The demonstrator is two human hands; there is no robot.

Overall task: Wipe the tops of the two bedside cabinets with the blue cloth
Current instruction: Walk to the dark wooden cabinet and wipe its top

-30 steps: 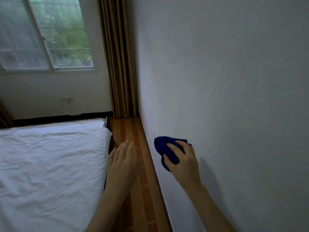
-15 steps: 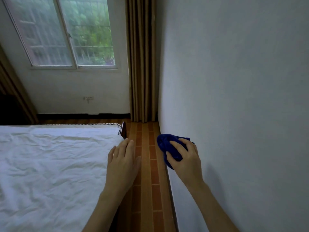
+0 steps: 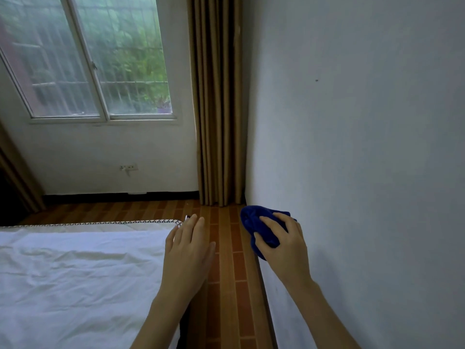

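Gripping the cloth [image 3: 254, 222] in the right hand [image 3: 284, 245], close beside the wall [image 3: 364, 147].

Right fingers and thumb curl round the bunched blue cloth, which bulges out past the fingertips and is held in the air near the white wall, above the edge of the floor [image 3: 226, 273]. The left hand [image 3: 188, 250] is flat, palm down, fingers straight and close together, holding nothing; it lies over the right edge of the bed [image 3: 75, 273] near the far corner, and I cannot tell whether it touches the sheet. A rumpled white sheet covers the bed at lower left. A narrow strip of brown, brick-patterned floor runs between bed and wall. At the far end a tan curtain [image 3: 216, 96] hangs in the corner, with a window [image 3: 100, 59] to its left and a socket [image 3: 129, 168] on the wall below the window.
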